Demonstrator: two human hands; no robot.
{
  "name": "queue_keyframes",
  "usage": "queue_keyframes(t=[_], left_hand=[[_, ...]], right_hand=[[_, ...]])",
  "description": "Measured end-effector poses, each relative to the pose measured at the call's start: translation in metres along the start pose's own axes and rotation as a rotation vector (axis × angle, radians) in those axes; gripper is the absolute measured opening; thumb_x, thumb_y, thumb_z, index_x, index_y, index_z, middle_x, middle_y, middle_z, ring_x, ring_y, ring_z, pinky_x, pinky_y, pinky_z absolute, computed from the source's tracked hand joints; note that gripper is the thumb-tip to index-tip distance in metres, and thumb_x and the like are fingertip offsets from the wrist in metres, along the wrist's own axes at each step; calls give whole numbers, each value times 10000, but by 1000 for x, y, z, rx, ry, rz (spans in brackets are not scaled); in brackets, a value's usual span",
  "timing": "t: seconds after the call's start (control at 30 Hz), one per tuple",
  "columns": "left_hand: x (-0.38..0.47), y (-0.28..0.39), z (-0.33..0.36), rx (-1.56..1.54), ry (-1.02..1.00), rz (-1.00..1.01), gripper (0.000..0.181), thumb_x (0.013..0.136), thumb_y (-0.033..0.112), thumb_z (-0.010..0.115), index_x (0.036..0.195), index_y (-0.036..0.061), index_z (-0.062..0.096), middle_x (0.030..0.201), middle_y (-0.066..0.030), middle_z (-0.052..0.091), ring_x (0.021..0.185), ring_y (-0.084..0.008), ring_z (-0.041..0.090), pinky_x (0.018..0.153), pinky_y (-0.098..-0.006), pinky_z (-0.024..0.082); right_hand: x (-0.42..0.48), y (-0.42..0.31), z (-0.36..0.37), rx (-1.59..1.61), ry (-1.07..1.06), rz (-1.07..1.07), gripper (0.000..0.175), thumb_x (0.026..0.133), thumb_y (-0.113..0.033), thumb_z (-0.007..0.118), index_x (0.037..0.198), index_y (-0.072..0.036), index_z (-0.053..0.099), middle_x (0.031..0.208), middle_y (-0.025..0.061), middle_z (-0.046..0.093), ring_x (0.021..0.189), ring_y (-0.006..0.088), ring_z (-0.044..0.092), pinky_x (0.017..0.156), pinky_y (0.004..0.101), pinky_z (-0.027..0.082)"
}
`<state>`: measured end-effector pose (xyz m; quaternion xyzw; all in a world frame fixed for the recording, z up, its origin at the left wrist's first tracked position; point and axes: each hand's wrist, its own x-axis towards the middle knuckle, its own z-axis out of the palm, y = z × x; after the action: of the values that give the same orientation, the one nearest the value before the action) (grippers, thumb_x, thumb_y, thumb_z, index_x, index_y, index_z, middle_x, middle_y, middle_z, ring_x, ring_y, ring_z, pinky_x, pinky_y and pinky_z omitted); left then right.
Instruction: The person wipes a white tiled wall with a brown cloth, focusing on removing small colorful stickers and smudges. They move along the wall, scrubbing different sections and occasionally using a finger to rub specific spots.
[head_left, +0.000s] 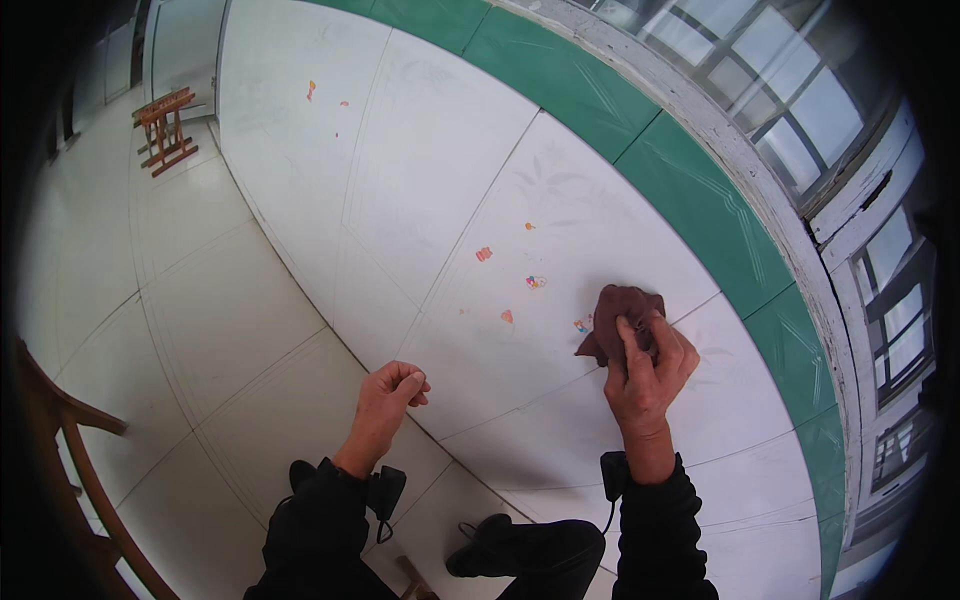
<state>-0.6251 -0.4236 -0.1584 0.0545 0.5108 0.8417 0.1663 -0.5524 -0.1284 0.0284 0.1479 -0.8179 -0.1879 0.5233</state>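
My right hand (649, 367) presses a crumpled brown cloth (626, 319) against the white tiled wall (450, 187), its fingers bent into the folds. A small colourful sticker (582, 324) shows at the cloth's left edge, partly covered by it. More worn stickers are on the tiles to the left, among them a multicoloured one (535, 282) and reddish ones (484, 254). My left hand (394, 390) is held loosely curled in front of the wall's lower edge, with nothing visible in it.
Green tiles (697, 202) border the wall below a peeling white window frame (817, 300). A wooden stool (165, 127) stands on the tiled floor (187, 300) near a door (184, 56). Part of a wooden chair (97, 472) is at the lower left. My legs and shoes are below my hands.
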Motion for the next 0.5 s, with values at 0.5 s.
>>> queue_keyframes(t=[0.5], left_hand=[[-1,3,10,115,-158,-136,417,993,260,724,1266,-34,611,1136,-93,689,1001,-177,677,853,-318,544]], right_hand=[[-20,-94,41,252,-495,-44,446,808,-60,702,1237,-165,757,1323,100,598,1090,292,603,863,439,461]])
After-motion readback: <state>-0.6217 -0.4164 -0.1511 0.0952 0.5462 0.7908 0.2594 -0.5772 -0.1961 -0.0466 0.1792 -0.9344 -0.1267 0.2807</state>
